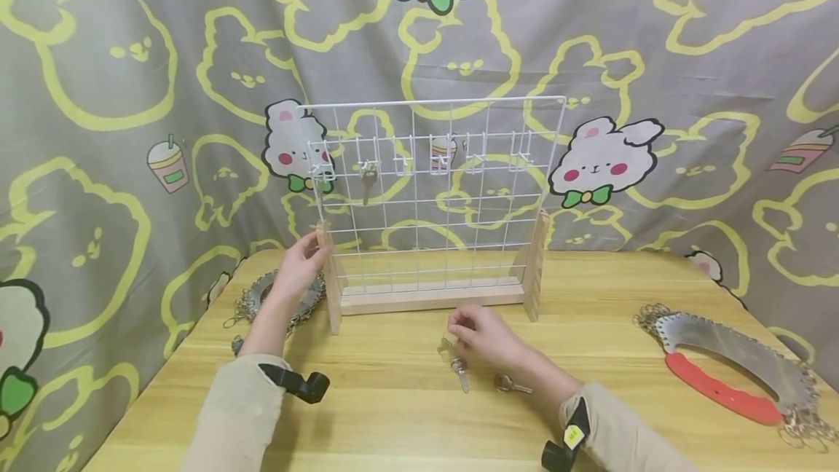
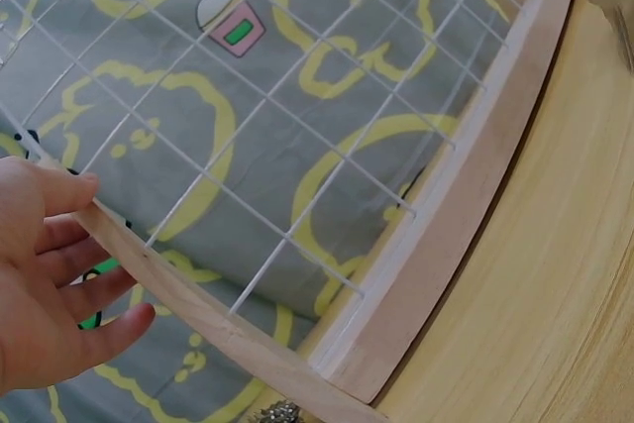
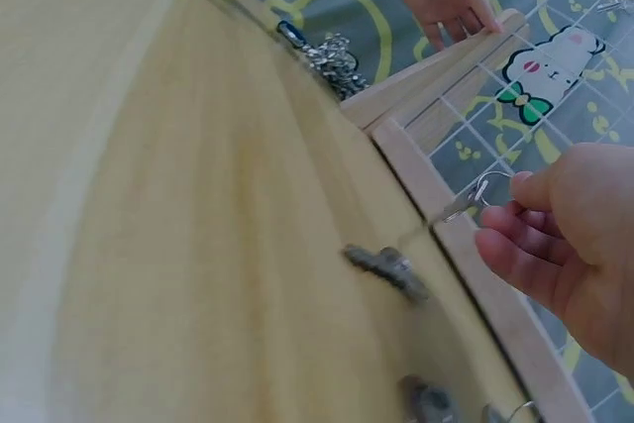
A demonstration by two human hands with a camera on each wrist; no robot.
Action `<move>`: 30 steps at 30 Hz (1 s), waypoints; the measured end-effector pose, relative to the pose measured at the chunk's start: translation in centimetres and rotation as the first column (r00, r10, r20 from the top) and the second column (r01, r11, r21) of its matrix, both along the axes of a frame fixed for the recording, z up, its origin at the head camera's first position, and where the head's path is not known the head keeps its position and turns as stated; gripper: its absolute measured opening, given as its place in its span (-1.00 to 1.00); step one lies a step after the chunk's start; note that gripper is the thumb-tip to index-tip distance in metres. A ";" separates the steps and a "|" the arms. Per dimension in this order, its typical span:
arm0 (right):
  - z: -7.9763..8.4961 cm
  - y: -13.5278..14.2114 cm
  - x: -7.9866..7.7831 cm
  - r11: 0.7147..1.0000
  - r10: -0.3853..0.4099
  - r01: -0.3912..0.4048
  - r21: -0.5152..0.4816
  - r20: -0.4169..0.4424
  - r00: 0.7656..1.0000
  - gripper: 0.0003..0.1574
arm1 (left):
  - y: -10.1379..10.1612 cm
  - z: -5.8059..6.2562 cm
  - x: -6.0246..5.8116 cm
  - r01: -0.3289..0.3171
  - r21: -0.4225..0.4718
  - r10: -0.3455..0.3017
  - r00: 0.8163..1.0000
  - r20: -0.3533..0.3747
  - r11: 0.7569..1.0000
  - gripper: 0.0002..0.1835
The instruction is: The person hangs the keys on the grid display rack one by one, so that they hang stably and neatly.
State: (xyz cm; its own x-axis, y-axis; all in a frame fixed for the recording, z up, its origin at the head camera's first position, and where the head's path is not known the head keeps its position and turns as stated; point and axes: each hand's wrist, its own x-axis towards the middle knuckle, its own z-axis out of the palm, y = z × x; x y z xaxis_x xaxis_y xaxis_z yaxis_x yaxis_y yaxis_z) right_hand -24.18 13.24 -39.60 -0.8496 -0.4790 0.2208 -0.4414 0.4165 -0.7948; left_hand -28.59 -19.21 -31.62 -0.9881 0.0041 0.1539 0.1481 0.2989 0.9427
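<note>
A white wire grid rack (image 1: pixel 432 228) stands upright in a wooden base with hooks along its upper part. My left hand (image 1: pixel 303 261) holds the top of the rack's left wooden post (image 1: pixel 332 282), thumb against its edge and the lower fingers loose, as the left wrist view shows. Just in front of the base, my right hand (image 1: pixel 488 337) pinches a metal ring (image 3: pixel 492 181) with a key (image 3: pixel 462 207) hanging from it. Below that hand, a key (image 1: pixel 460 374) and another ringed key (image 1: pixel 513 384) lie on the table. One key (image 1: pixel 369 179) hangs from a left hook.
Behind the left forearm lies a round metal holder (image 1: pixel 308 304) edged with many small rings. A curved metal holder with a red handle (image 1: pixel 721 392) and bunches of rings lies at the right. A patterned grey curtain (image 1: pixel 590 35) hangs behind the wooden table (image 1: pixel 380 399).
</note>
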 end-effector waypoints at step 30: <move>8.6 -0.9 -2.0 0.986 -0.099 0.077 -0.149 -0.142 0.985 -0.96 | 0.0 0.2 0.0 0.000 -0.009 0.000 1.000 0.000 1.000 -0.38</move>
